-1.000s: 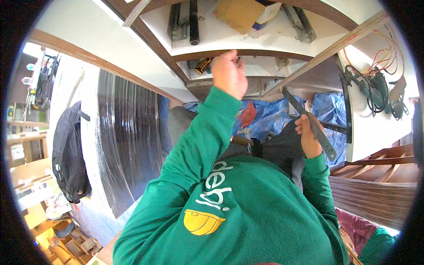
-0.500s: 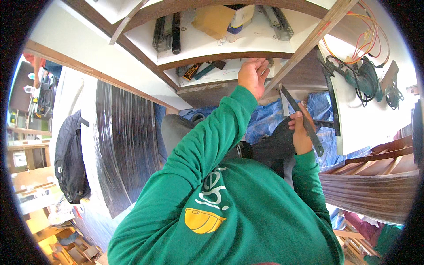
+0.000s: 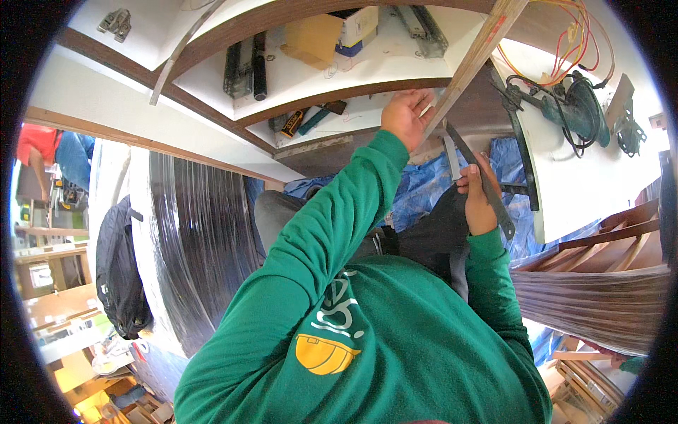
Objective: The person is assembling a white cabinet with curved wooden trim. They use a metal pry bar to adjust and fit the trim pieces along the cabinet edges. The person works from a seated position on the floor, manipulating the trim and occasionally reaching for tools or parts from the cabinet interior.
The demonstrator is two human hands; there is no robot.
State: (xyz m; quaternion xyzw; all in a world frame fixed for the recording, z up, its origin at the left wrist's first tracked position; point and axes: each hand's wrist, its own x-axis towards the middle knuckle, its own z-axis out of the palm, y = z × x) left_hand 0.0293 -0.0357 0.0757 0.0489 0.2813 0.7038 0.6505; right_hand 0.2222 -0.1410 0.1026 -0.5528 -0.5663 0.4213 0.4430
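Note:
My left hand (image 3: pixel 408 119) is raised at the front edge of the lower shelf compartment (image 3: pixel 367 126). Its palm is turned up, its fingers are apart and nothing shows in it. A slanting wooden strip (image 3: pixel 472 65) passes just to its right. Lower down, my right hand (image 3: pixel 482 198) grips a dark flat metal bar (image 3: pixel 464 147) with a hole near its lower end. Beside the bar's upper part runs a paler metal strip (image 3: pixel 452 159); I cannot tell whether the two are joined. In the compartment lie a yellow-and-black item (image 3: pixel 292 123) and a teal-handled tool (image 3: pixel 315 120).
The upper compartment holds metal drawer slides (image 3: pixel 240 67), brown cardboard (image 3: pixel 309 42) and a white-and-blue box (image 3: pixel 359 30). A corded green power tool (image 3: pixel 583 109) lies on the white panel at right. Film-wrapped panels (image 3: pixel 201 233) stand at left. Another person (image 3: pixel 42 152) is at far left.
The view has shifted, so the shelves sit farther left and higher. A metal hinge now shows at the upper left. Both hands keep nearly the same pose, the right still gripping the bar.

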